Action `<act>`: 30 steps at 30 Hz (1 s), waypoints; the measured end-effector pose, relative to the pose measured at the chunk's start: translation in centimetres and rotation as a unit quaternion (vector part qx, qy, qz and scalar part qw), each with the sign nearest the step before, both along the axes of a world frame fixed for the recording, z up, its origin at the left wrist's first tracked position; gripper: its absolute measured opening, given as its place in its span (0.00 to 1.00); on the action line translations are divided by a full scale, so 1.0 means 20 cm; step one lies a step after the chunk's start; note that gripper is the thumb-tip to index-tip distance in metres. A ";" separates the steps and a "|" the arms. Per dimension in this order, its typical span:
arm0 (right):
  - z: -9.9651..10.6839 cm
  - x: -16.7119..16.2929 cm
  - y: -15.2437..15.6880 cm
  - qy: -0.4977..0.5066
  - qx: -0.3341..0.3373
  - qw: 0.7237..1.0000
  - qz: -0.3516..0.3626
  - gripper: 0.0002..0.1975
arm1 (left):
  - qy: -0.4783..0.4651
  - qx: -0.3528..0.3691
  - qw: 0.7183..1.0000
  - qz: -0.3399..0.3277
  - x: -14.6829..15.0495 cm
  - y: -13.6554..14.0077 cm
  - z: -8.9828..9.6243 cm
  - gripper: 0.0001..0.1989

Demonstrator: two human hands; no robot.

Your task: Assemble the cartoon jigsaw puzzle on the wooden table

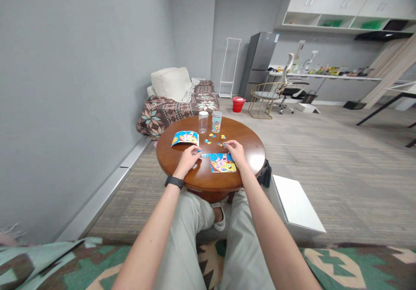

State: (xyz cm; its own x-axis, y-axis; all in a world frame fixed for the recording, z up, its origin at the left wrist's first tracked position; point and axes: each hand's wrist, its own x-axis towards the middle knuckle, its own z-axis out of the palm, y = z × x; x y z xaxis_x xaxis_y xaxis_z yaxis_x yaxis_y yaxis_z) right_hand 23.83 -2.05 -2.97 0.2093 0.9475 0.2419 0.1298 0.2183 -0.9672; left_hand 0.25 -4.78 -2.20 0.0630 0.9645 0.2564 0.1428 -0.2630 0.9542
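A partly assembled jigsaw puzzle (223, 163) in blue, pink and yellow lies on the round brown table (175, 162), its left side uneven. At its upper left corner, my left hand (189, 158) pinches a small blue puzzle piece. My right hand (235, 149) is above the puzzle's right end, thumb and fingertips closed at a small puzzle piece (224, 144). Several loose puzzle pieces (208, 141) lie beyond the puzzle. A curved picture sheet (185, 137) with a similar cartoon print stands behind my left hand.
At the table's far side stand a clear jar (203, 123) with a white lid and a printed jar (216, 123). A white box (295, 199) sits on the floor to the right. Farther back are a covered sofa (182, 103), a red bucket (238, 105) and a gold-framed chair (264, 96).
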 end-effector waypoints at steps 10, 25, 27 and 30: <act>-0.02 0.01 0.01 0.002 0.029 1.000 0.008 0.15 | -0.069 -0.031 0.997 -0.011 0.02 0.01 -0.01 0.08; -0.05 0.03 0.03 -0.049 0.006 0.999 -0.005 0.09 | -0.013 0.006 1.000 -0.007 0.01 -0.01 0.01 0.09; -0.04 0.02 0.03 -0.036 0.005 0.999 -0.001 0.09 | -0.010 0.001 1.000 0.000 0.01 -0.01 0.01 0.09; -0.03 0.01 0.02 -0.020 0.005 1.000 0.004 0.09 | 0.006 -0.003 1.000 0.010 0.01 -0.01 0.01 0.07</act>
